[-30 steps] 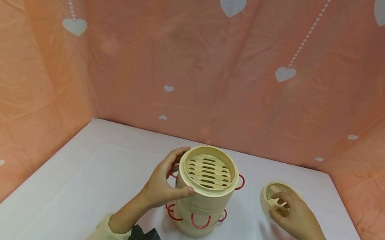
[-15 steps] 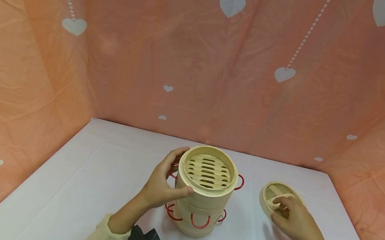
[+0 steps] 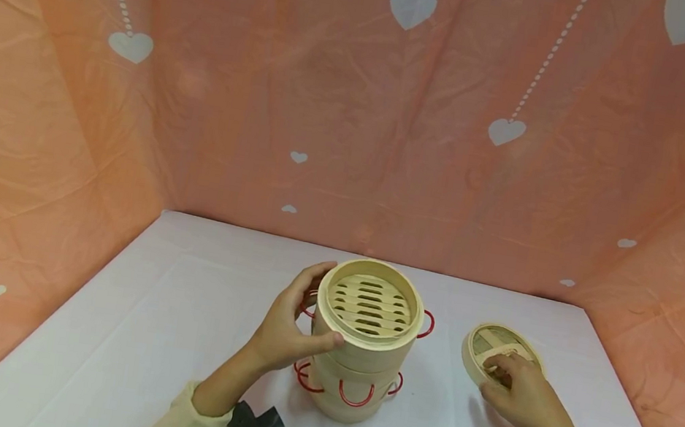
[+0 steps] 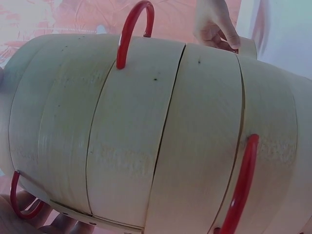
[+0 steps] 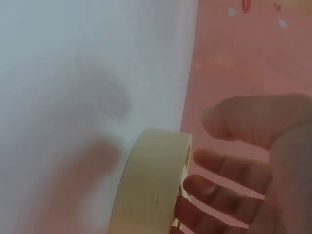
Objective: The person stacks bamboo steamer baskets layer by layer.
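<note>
A stack of bamboo steamer baskets (image 3: 356, 363) stands upright on the table, its slatted top tier uncovered. Red loop handles stick out from its sides. My left hand (image 3: 293, 324) grips the upper left side, thumb in front and fingers round the back; some of those fingers show below the baskets in the left wrist view. To the right lies a round bamboo steamer lid (image 3: 476, 351) with a woven top. Over its near right part is my right hand (image 3: 521, 395), fingers loosely bent and touching the lid. In the right wrist view the thumb stays apart from the lid (image 5: 151, 185).
A white cloth covers the table (image 3: 119, 328). Orange-pink sheets (image 3: 341, 132) with white hearts hang at the back and both sides. Black wrist mounts (image 3: 256, 423) show on both forearms.
My right hand has shifted slightly right over the lid, its fingers settling lower onto the top. The left hand and the steamer stack have stayed in place.
</note>
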Demonstrator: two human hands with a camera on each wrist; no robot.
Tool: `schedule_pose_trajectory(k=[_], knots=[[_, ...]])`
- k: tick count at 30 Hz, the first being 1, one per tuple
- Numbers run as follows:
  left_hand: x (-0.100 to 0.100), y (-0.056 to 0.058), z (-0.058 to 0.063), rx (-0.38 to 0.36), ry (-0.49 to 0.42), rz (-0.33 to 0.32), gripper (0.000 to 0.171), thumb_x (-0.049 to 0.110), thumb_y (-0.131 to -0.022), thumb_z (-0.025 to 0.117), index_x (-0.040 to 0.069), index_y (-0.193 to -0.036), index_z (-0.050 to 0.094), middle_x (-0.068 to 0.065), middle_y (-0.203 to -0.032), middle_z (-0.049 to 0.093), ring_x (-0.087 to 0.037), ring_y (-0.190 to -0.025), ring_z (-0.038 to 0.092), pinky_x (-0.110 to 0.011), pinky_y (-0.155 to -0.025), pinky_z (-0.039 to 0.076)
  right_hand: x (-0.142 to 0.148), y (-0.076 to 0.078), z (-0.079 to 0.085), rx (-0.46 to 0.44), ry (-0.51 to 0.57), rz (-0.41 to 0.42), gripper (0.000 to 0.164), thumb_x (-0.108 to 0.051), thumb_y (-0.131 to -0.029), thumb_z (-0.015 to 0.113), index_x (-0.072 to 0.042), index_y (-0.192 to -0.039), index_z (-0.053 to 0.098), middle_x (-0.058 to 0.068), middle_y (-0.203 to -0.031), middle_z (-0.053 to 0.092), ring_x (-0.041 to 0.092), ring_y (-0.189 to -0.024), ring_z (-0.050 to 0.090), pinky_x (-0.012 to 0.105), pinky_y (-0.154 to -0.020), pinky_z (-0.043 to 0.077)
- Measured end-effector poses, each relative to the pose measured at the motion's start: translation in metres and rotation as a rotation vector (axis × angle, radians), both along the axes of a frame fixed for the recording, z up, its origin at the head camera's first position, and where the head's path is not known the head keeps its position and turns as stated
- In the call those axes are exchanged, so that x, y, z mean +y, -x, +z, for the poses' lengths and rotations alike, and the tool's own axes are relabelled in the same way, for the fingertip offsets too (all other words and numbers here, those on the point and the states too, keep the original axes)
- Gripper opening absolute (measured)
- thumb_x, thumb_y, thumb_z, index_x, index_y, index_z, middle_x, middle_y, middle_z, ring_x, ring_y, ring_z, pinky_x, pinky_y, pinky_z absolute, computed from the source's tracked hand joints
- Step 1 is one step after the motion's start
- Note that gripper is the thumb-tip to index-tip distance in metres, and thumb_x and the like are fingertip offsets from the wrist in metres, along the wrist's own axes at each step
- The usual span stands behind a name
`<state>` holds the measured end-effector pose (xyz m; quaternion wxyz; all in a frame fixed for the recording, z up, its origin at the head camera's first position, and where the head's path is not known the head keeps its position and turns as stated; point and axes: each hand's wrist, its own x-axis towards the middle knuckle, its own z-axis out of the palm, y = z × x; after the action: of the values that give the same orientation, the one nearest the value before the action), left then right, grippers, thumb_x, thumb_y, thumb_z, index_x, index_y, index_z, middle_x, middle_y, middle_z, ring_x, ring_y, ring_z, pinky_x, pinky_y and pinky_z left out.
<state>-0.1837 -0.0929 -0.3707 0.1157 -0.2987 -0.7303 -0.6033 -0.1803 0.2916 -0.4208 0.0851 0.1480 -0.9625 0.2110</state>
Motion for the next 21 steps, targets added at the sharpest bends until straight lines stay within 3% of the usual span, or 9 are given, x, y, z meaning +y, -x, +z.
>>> schedule_pose_trajectory(k=[9, 21], knots=[[-0.0006, 0.0004, -0.0005, -0.010, 0.002, 0.005, 0.091, 0.043, -0.073, 0.079, 0.007, -0.145, 0.036, -0.009, -0.137, 0.052, -0.026, -0.125, 0.051, -0.039, -0.104, 0.045, 0.0000, 0.0016, -0.0019, -0.006, -0.035, -0.011, 0.020, -0.013, -0.073, 0.074, -0.009, -0.092, 0.069, -0.004, -0.081, 0.063, 0.009, -0.075, 0.059, 0.028, -0.066, 0.051], [0.0002, 0.0014, -0.0015, 0.003, 0.003, -0.002, 0.094, 0.047, -0.074, 0.078, 0.003, -0.145, 0.035, -0.011, -0.137, 0.052, -0.027, -0.124, 0.051, -0.034, -0.103, 0.046, -0.0028, 0.0013, -0.0028, -0.024, -0.057, -0.050, 0.019, -0.011, -0.073, 0.073, -0.008, -0.091, 0.069, -0.003, -0.077, 0.063, 0.010, -0.074, 0.057, 0.030, -0.064, 0.049]])
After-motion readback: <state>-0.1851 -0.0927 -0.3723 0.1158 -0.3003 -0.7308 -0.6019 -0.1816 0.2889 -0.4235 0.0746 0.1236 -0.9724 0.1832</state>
